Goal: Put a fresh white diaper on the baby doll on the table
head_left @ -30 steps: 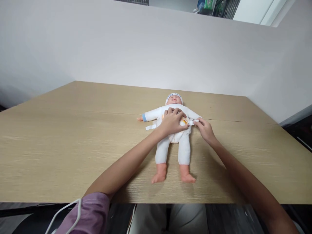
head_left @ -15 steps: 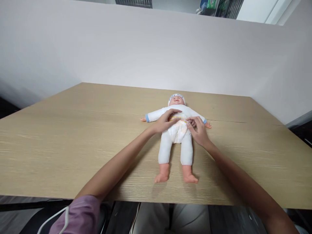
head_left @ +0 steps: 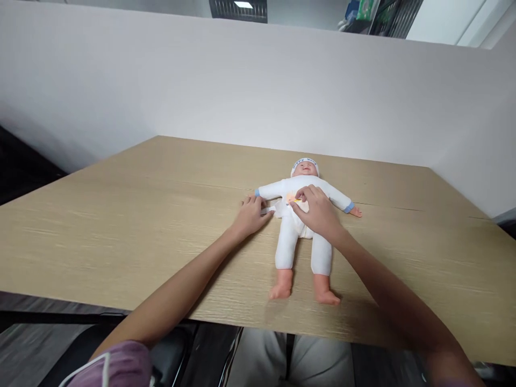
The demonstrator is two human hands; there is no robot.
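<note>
A baby doll [head_left: 285, 244] in a white outfit with blue cuffs and a lettered headband lies on its back, feet toward me. A white diaper [head_left: 279, 209] is around its hips, with a side wing stretched out to the left. My left hand [head_left: 250, 216] rests beside the doll's hip, its fingers closed on the end of that wing. Over the doll's belly, my right hand [head_left: 319, 214] pinches the diaper's front near its yellow-marked upper edge. My right hand hides part of the diaper's front.
The doll lies on a wide wooden table [head_left: 141, 231] with a thin seam across it. A pale partition wall [head_left: 242, 86] rises behind the table. A dark chair [head_left: 173, 349] stands below the front edge at left.
My left hand has moved off the doll's belly to the diaper's wing at the left. My right hand has shifted inward over the belly. The view has turned slightly left.
</note>
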